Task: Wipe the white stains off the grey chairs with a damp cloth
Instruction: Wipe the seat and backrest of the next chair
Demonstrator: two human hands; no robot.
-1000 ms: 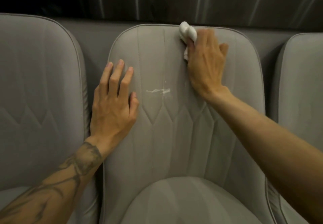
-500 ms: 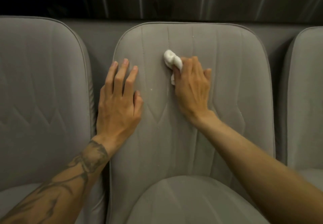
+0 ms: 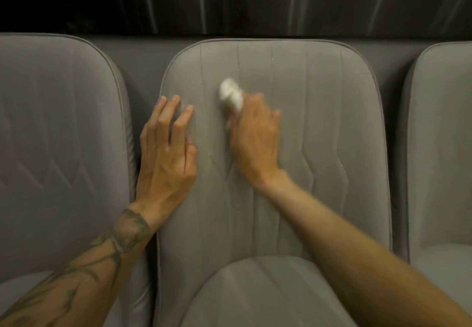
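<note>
A grey padded chair (image 3: 319,127) faces me in the middle, its backrest stitched in vertical seams. My right hand (image 3: 255,140) presses a bunched white cloth (image 3: 231,95) against the backrest's upper centre; the hand is motion-blurred. My left hand (image 3: 166,155) lies flat with fingers spread on the backrest's left side, touching the fabric. No white streak shows on the backrest; the patch under my right hand is hidden.
A second grey chair (image 3: 58,148) stands close on the left and a third (image 3: 444,148) on the right, narrow gaps between them. The middle chair's seat cushion (image 3: 255,296) is at the bottom. A dark panelled wall (image 3: 229,5) runs behind.
My right hand brought the cloth down from the backrest's top edge to its centre. The white streak seen a second ago no longer shows. My left hand has stayed in place.
</note>
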